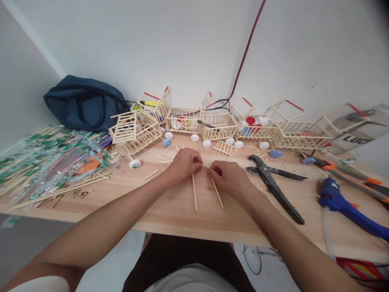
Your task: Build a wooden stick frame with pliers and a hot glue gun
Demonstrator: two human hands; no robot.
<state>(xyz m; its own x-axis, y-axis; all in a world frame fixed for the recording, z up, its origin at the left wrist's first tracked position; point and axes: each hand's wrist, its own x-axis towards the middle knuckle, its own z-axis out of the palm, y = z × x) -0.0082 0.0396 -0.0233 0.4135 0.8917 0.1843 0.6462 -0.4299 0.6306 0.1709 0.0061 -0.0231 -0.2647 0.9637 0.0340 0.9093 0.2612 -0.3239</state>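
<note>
My left hand is closed in a pinch at the far end of a thin wooden stick, which lies on the table and points towards me. Beside it, my right hand pinches the top of a second wooden stick, slanted slightly outward. A short light piece shows between my fingertips, seeming to bridge the two sticks; the joint itself is hidden by my fingers. Just beyond my hands sits a small ladder-like stick panel.
Several stick-built carts with bottle-cap wheels line the wall. Black pliers and a blue glue gun lie to my right. Plastic-wrapped stick bundles and a dark blue bag are at left. Offcuts litter the wooden table.
</note>
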